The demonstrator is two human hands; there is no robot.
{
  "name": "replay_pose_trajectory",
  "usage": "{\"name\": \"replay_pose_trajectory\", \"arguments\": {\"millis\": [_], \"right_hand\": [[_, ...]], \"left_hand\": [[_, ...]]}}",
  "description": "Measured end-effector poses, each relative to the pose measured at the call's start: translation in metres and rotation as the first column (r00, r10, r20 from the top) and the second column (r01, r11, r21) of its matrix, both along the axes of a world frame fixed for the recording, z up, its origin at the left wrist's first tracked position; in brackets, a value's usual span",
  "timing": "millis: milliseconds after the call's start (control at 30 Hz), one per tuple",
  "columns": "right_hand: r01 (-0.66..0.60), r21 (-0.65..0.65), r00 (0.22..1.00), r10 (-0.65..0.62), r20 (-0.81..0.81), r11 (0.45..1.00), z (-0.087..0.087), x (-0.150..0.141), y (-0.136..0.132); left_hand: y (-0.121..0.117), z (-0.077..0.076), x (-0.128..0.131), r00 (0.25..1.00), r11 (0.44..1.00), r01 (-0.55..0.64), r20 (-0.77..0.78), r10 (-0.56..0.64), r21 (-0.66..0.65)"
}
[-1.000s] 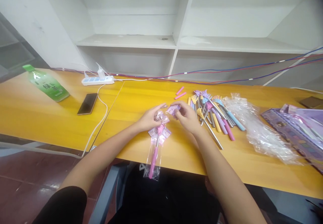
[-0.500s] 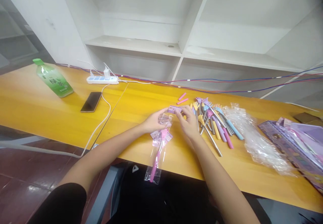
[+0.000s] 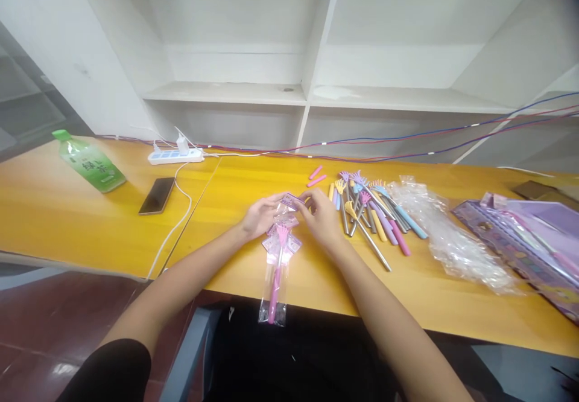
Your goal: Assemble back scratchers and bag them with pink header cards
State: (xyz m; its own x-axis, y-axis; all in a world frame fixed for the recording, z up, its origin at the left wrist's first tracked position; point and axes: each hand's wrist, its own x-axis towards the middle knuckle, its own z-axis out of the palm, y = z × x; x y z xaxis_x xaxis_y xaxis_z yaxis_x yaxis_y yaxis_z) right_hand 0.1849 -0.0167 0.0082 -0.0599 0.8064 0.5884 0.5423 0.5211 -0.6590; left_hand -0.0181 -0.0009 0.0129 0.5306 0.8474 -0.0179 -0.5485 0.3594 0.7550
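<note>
My left hand (image 3: 259, 216) and my right hand (image 3: 321, 215) meet over the yellow table (image 3: 113, 227), both pinching a small purple card (image 3: 291, 200) at the top of a clear plastic bag (image 3: 277, 269). Inside the bag lies a pink hand-shaped back scratcher (image 3: 275, 278), its handle hanging over the table's near edge. A pile of several coloured back scratchers (image 3: 371, 212) lies just right of my right hand.
Crumpled clear bags (image 3: 446, 233) and a purple box (image 3: 525, 239) sit at the right. Two pink sticks (image 3: 315, 176) lie behind my hands. A green bottle (image 3: 88, 160), a phone (image 3: 156, 195) and a white power strip (image 3: 175, 156) occupy the left. White shelves stand behind.
The purple card has gone from my right hand alone to being held between both hands at the bag's top. The view shifted slightly.
</note>
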Motion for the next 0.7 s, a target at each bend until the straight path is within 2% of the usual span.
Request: {"name": "replay_pose_trajectory", "arguments": {"millis": [300,433,700], "right_hand": [[0.051,-0.003,0.990,-0.051,-0.128,0.999,0.008,0.003,0.001],[0.045,0.022,0.994,-0.042,-0.105,0.999,0.009,0.007,0.003],[-0.074,0.076,0.997,0.074,0.000,0.994,0.004,0.012,0.007]], "left_hand": [[-0.007,0.009,0.002,0.997,0.997,0.079,0.018,-0.079,0.016],[-0.010,0.013,0.001,0.996,0.996,0.090,0.018,-0.091,0.009],[-0.007,0.013,-0.001,0.997,0.997,0.079,0.016,-0.079,-0.013]]}}
